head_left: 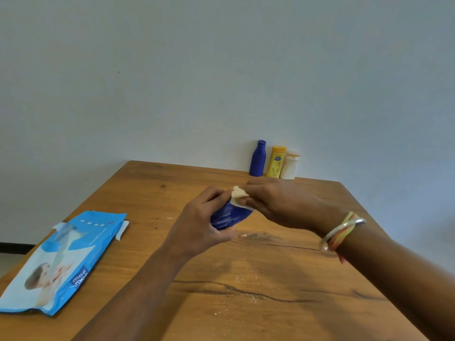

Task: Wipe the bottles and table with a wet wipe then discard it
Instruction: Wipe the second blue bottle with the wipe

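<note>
Held bottle [230, 216]: dark blue with white streaks. Wipe [239, 196]: off-white. Back row: dark blue bottle [257, 158], yellow bottle [276, 162] with small blue label, white bottle [290, 166]. Wipes pack [61, 260]: light blue and white, dark blue logo patch. Desk [283, 279]: orange-brown woodgrain with dark cracks. Wall [221, 70]: pale grey-white. Bangles [341, 232]: silver, yellow, orange.

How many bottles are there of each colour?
Blue bottles: 2, one held in the hands, one by the wall
Yellow bottle: 1
White bottle: 1
Total: 4
</note>
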